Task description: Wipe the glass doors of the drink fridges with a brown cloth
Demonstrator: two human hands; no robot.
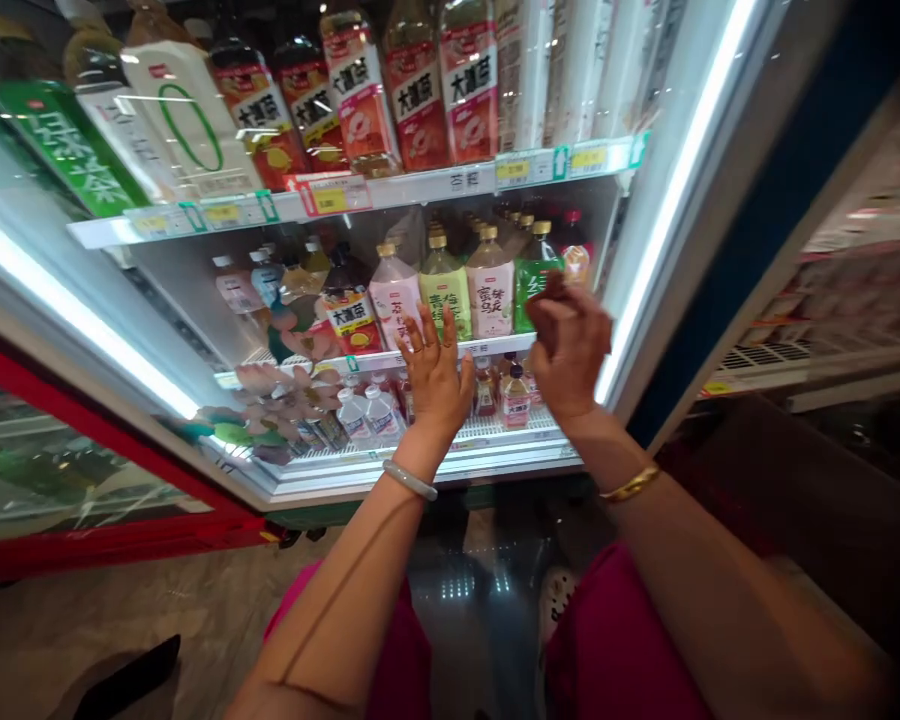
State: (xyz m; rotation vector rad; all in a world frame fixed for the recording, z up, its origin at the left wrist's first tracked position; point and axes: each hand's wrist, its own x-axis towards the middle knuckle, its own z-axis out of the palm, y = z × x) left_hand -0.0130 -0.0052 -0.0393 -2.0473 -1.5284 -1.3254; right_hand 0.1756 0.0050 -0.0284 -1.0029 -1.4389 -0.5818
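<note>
My left hand (439, 385) is open, fingers spread, in front of the yellow-green drink bottle (444, 290) and a pink-labelled bottle (395, 290). It seems to lie against the glass of a lit drinks fridge, but I cannot tell whether it touches. A pale bangle (409, 480) circles that wrist. Farther right, my right hand (576, 350) is closed around a dark reddish-brown cloth (546, 300), bunched and partly hidden by the fingers. Behind it stands a green-labelled bottle (529, 270). A gold bracelet (630, 484) is on the right wrist.
Large tea bottles (412, 90) line the upper shelf (397, 190); small bottles (367, 412) stand low down. Lotus-flower decoration (292, 395) shows at the fridge's lower left. A red-framed cabinet (120, 460) adjoins on the left, a dark blue frame edge (780, 190) on the right.
</note>
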